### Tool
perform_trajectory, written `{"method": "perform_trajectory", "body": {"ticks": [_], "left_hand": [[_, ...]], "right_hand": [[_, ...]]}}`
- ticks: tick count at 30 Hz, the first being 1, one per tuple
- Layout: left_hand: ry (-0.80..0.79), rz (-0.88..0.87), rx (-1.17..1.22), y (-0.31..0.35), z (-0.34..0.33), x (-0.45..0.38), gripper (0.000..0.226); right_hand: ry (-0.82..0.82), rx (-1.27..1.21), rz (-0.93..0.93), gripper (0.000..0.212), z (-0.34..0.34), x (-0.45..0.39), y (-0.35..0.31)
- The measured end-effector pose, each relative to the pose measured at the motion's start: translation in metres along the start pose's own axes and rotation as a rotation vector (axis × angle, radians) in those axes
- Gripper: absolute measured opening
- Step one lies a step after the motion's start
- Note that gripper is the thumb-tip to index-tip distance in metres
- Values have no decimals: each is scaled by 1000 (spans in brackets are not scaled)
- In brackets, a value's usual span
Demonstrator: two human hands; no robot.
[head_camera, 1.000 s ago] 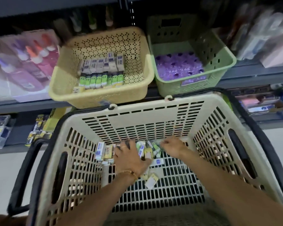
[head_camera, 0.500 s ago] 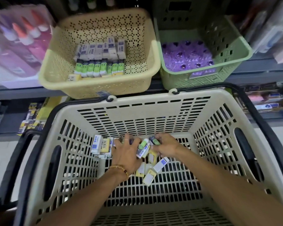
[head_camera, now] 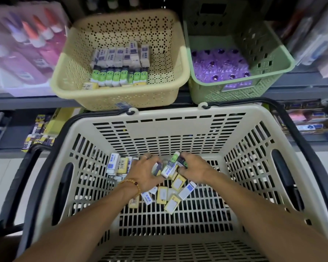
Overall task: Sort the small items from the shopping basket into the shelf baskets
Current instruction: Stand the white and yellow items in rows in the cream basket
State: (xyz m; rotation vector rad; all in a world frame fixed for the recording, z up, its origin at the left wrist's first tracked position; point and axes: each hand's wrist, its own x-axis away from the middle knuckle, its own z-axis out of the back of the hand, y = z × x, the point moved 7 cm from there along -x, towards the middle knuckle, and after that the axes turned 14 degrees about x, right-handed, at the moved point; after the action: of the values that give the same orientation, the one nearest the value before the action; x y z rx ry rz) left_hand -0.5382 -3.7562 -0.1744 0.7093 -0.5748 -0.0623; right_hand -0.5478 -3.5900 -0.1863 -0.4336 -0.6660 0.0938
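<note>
While deep in the shopping basket [head_camera: 178, 129], both digging through small boxed items [head_camera: 175, 184]: left hand [head_camera: 147, 173] curled round one, right hand [head_camera: 194, 170] pinching green-labelled boxes [head_camera: 173, 159]. Yellow shelf basket [head_camera: 119, 99] just beyond.

From my feed, the shopping basket [head_camera: 170, 129] looked like matt cream plastic with slotted walls and black handles. The yellow shelf basket [head_camera: 165, 53] at upper centre and the green shelf basket [head_camera: 269, 59] beside it were perforated plastic. The small boxes [head_camera: 163, 194] looked like glossy printed card.
</note>
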Motion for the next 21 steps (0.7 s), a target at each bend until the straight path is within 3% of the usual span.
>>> {"method": "perform_trajectory", "body": {"ticks": [4, 9, 15, 21], "left_hand": [[-33, 192, 578, 0, 15, 12, 20], [-180, 421, 1279, 19, 27, 38, 19], [-178, 332, 1600, 47, 56, 67, 16], [-142, 133, 1872, 60, 98, 93, 16]], "right_hand": [[-116, -331, -60, 34, 2, 4, 2], [-90, -564, -54, 36, 32, 25, -7], [-114, -1022, 84, 28, 67, 64, -49], [-8, -1058, 161, 27, 98, 95, -104]]}}
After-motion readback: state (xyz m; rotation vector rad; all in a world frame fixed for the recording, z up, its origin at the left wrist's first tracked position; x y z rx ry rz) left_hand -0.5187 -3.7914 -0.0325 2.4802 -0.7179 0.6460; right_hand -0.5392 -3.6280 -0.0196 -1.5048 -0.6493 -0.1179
